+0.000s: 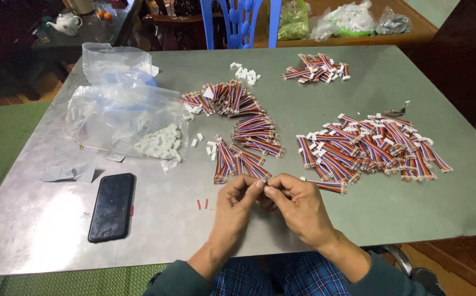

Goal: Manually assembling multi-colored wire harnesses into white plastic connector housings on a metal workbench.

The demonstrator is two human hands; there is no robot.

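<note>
While pinched, striped ribbon cable.

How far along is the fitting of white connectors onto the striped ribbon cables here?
Done: a big pile of capped cables lies right. In hand: left hand and right hand pinch one cable end. Left: uncapped bundles and a bag of connectors.
</note>
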